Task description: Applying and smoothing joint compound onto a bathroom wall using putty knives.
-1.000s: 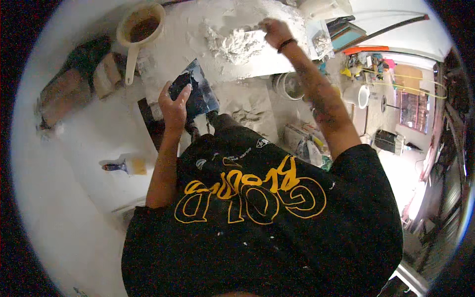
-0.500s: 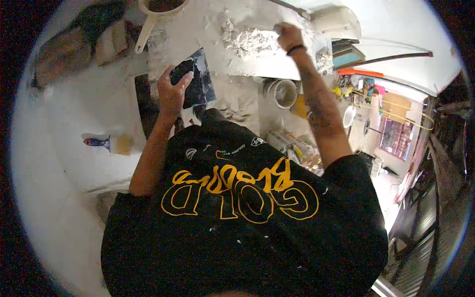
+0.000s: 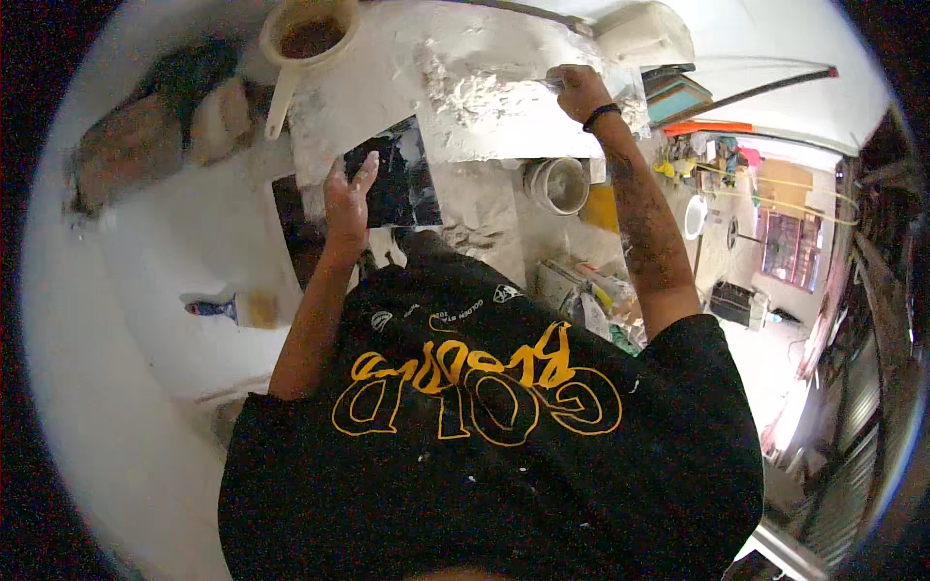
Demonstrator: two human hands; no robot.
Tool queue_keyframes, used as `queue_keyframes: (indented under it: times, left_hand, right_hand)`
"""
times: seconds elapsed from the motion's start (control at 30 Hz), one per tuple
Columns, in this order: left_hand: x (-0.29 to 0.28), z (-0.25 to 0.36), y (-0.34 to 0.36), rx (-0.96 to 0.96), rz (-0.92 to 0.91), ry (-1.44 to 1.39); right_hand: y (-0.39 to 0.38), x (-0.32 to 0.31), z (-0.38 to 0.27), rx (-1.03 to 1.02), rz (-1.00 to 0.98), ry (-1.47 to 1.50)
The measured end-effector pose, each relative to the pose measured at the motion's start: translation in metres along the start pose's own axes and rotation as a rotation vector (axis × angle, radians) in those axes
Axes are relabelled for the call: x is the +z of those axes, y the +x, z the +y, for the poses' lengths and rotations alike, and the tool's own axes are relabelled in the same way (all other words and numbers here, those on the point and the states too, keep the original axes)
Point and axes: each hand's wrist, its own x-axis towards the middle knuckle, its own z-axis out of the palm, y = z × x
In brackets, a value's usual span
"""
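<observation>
My left hand [image 3: 347,203] is closed on the edge of a dark, flat rectangular plate [image 3: 402,184] with whitish smears, its thumb and fingertips lying over the face. Further off to the right, my right hand [image 3: 583,94] wraps around a small metallic tool [image 3: 555,81], mostly hidden by the fingers, so its exact kind is unclear. That tool is at the far right side of a mound of wet white plaster [image 3: 475,105], which lies spread over a white-coated board [image 3: 387,68].
A pale handled strainer [image 3: 274,53] stands at the far left. A white bucket [image 3: 557,186] is below the board's near edge. On a white surface at left lies a paintbrush [image 3: 232,309]. Stones [image 3: 126,145] lie far left; a pale tub [image 3: 647,34] is at far right.
My left hand and the dark plate have shifted slightly right and nearer. My right hand has moved slightly right, and the tool's metal shows more clearly. The whole view has also shifted a little.
</observation>
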Motion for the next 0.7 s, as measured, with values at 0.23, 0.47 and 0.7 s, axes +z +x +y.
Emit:
queue_keyframes:
  times: [0.23, 0.47, 0.7]
  left_hand:
    - [0.054, 0.046, -0.004, -0.035, -0.356, -0.03]
    - [0.128, 0.07, 0.001, -0.342, -0.382, -0.142]
    - [0.205, 0.08, 0.006, -0.475, -0.316, -0.214]
  right_hand:
    - [-0.041, -0.055, -0.006, 0.23, 0.308, 0.008]
    - [-0.066, -0.048, 0.081, 0.238, 0.459, 0.105]
    - [-0.096, -0.101, 0.093, -0.217, 0.745, -0.225]
